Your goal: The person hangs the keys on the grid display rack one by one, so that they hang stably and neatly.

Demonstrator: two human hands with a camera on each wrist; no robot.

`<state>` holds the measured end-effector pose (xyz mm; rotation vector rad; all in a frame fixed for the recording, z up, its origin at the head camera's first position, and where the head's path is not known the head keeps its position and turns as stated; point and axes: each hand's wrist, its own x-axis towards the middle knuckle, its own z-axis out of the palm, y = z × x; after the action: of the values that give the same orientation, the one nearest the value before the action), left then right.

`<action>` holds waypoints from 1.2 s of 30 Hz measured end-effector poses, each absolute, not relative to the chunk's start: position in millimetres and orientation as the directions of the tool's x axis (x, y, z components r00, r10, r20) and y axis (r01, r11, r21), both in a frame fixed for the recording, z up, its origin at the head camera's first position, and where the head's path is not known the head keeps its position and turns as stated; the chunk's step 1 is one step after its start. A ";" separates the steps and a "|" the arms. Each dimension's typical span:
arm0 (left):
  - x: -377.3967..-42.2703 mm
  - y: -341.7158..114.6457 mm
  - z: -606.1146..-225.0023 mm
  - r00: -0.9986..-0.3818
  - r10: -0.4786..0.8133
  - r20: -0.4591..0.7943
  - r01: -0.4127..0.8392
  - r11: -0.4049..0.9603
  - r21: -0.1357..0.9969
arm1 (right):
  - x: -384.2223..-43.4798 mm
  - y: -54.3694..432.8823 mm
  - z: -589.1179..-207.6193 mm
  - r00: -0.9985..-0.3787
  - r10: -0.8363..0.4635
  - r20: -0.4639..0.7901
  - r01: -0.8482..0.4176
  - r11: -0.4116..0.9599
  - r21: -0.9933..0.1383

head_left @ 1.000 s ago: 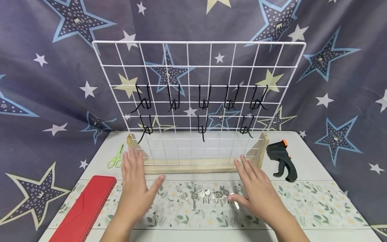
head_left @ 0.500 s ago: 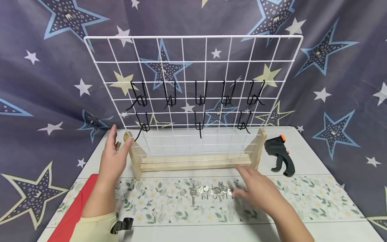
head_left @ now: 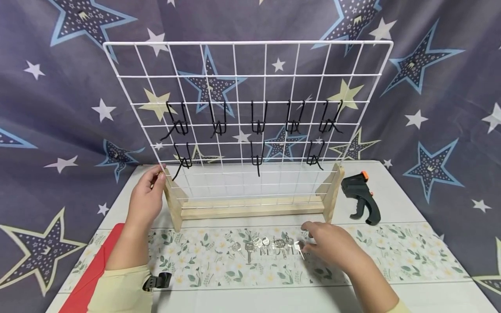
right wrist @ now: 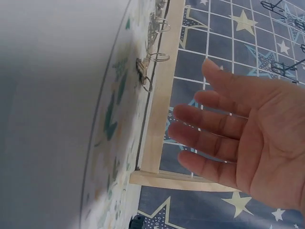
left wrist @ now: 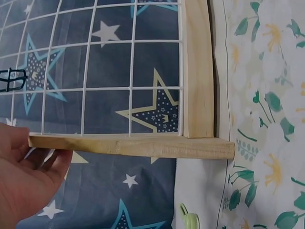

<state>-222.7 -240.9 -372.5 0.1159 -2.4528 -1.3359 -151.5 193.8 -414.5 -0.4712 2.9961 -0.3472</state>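
A white wire grid panel (head_left: pixel 250 42) stands in a wooden base (head_left: pixel 252 211), with several black hooks (head_left: pixel 257 127) hung in two rows. My left hand (head_left: pixel 144 202) holds the upper end of the base's left side piece (left wrist: pixel 143 147); in the left wrist view its fingers curl under the wood. Several metal keys (head_left: pixel 249 248) with rings lie in a row on the floral strip before the rack. Over the right end of that row hovers my right hand (head_left: pixel 334 245), fingers relaxed and holding nothing, its thumb close to the last key (head_left: pixel 299 248).
A black pistol-shaped tool (head_left: pixel 362 198) with orange tips lies right of the rack. A red case (head_left: pixel 95 269) lies at the left, partly behind the left forearm. Green scissors (left wrist: pixel 190 220) show at the left wrist view's bottom. A star-patterned cloth (head_left: pixel 47 130) hangs behind.
My left hand has moved left and back from in front of the rack and taken hold of its left side piece. The right hand has lowered slightly, its fingers bending a little more.
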 end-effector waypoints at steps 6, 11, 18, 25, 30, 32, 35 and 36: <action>-225.5 -241.1 -371.3 -0.928 -0.256 0.272 0.076 0.585 0.807 | -160.7 187.8 -420.9 -0.944 -0.300 -0.137 -0.263 0.935 -0.236; -226.5 -241.5 -373.3 -0.922 -0.238 0.306 0.107 0.603 0.791 | -163.9 183.2 -428.4 -0.939 -0.287 -0.190 -0.245 0.944 -0.220; -228.3 -240.5 -374.3 -0.911 -0.228 0.344 0.131 0.631 0.765 | -170.3 178.0 -430.8 -0.936 -0.273 -0.222 -0.242 0.957 -0.157; -229.3 -241.0 -372.6 -0.909 -0.229 0.348 0.135 0.628 0.767 | -175.8 172.7 -431.6 -0.925 -0.274 -0.262 -0.241 0.958 -0.153; -227.5 -240.9 -371.6 -0.912 -0.238 0.334 0.122 0.621 0.774 | -175.5 170.7 -433.2 -0.922 -0.296 -0.249 -0.266 0.953 -0.146; -227.1 -240.8 -371.3 -0.914 -0.240 0.328 0.115 0.622 0.775 | -174.6 170.6 -434.5 -0.926 -0.301 -0.226 -0.277 0.952 -0.134; -227.0 -241.1 -371.0 -0.916 -0.236 0.326 0.116 0.620 0.776 | -173.9 170.9 -434.3 -0.932 -0.303 -0.199 -0.284 0.951 -0.119; -227.1 -241.3 -371.0 -0.916 -0.235 0.326 0.118 0.617 0.778 | -174.0 170.8 -433.9 -0.932 -0.303 -0.198 -0.284 0.952 -0.118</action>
<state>-227.1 -241.3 -371.0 0.0928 -2.4460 -1.2173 -174.0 170.8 -433.9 -0.4396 2.8903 -0.1281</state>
